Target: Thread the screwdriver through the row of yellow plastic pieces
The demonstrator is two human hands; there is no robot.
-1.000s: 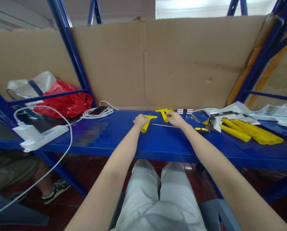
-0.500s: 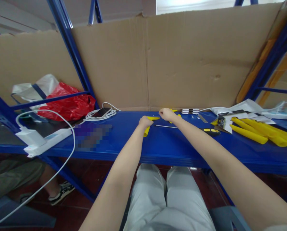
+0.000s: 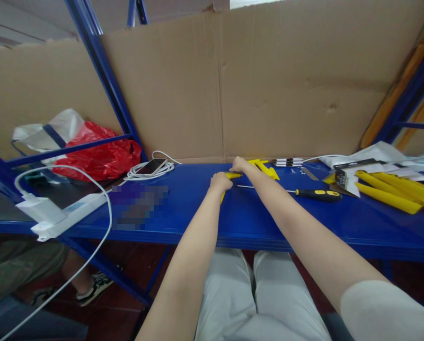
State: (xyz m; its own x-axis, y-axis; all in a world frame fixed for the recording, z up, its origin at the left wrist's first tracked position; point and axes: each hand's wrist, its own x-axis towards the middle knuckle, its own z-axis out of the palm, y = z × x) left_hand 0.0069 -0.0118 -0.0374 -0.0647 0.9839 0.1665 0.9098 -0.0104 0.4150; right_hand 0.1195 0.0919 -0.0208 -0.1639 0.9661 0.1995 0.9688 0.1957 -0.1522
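My left hand is closed round a yellow plastic piece, one end of which sticks out to the right and another part below the hand. Just beyond that end, my right hand is curled with its fingertips together. Whatever it pinches is too small or hidden to make out. Under my right forearm lies a long screwdriver with a black and yellow handle, its shaft partly covered. Behind that forearm rest more yellow plastic parts.
To the right are yellow tubular pieces, black-and-white packaging, a flat metal strip and tiny light bits. On the left sit a coiled white cable, a phone, a power strip and a red bag. Cardboard stands behind.
The view has shifted slightly. My right hand has moved a little nearer the left, and the yellow parts behind the right forearm show more. The left hand keeps its hold.
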